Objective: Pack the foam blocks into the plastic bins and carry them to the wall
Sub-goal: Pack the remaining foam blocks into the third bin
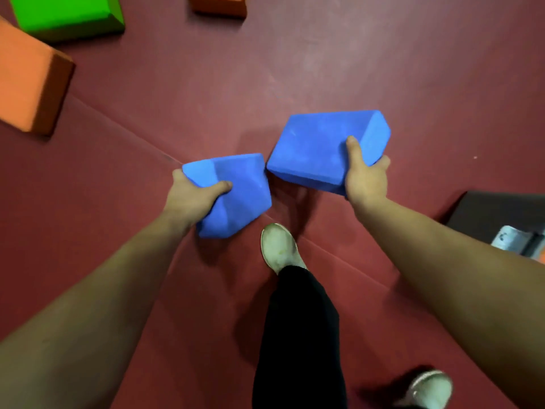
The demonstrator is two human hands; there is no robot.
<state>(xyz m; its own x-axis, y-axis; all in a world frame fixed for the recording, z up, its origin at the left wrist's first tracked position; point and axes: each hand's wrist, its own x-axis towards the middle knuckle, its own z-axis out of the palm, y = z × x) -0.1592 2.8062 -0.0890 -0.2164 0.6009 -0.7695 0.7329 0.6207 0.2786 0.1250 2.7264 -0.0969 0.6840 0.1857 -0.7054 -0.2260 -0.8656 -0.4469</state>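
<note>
I hold two blue foam blocks in the air above the dark red floor mat. My left hand (191, 199) grips the smaller-looking blue block (239, 196) at its left corner, thumb on top. My right hand (365, 175) grips the larger blue block (315, 149) at its near right corner, thumb pressed on its top face. The two blocks almost touch at the middle. No plastic bin is clearly in view.
An orange block (26, 84) and a green block (65, 16) lie on the mat at the upper left, another orange block (218, 4) at the top edge. A dark object with a grey part (501, 219) sits at the right edge. My shoes (278, 246) are below.
</note>
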